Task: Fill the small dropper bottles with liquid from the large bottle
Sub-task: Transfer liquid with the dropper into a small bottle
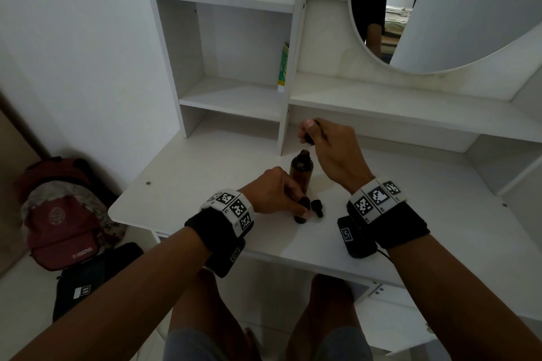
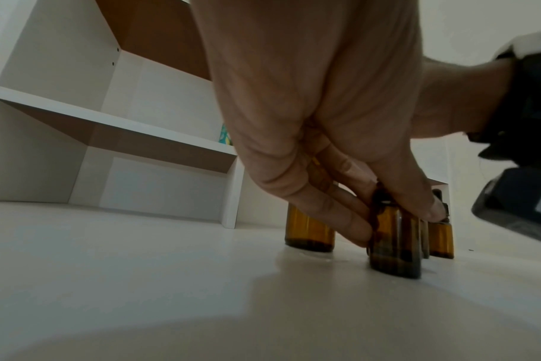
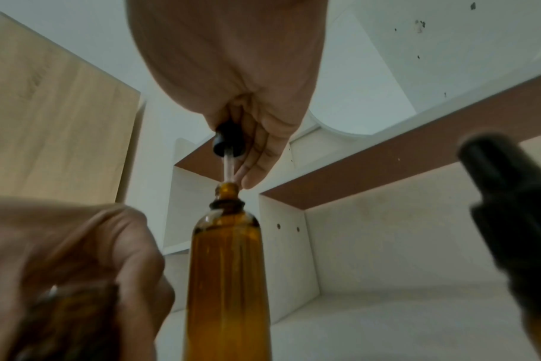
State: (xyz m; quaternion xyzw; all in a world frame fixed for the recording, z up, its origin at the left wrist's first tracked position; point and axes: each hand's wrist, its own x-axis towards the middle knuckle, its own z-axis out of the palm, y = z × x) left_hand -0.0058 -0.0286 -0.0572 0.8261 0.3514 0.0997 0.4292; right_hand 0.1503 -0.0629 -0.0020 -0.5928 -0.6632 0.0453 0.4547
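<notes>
The large bottle (image 1: 302, 168) is amber glass, tall and round-shouldered with a narrow open neck, standing upright on the white desk (image 1: 187, 184) just in front of the shelf unit (image 1: 234, 91). Seen from the right wrist it looks filled with liquid nearly to the shoulder. The right hand (image 1: 328, 152) hovers above it, fingers curled round a black-capped dropper (image 3: 227, 144) whose clear glass tube points down into the bottle's mouth.

Nearer the desk's front edge, the left hand (image 1: 275, 193) pinches a small bottle (image 2: 397, 246) between thumb and fingertips, holding it upright on the desk. It is the same amber glass, short and squat. A second small bottle (image 2: 441, 240) stands just behind it, wearing its black dropper cap. So I count one large bottle and two small ones, though the hand hides part of that cluster and there may be more.

A red backpack (image 1: 63, 214) lies on the floor to the left.
</notes>
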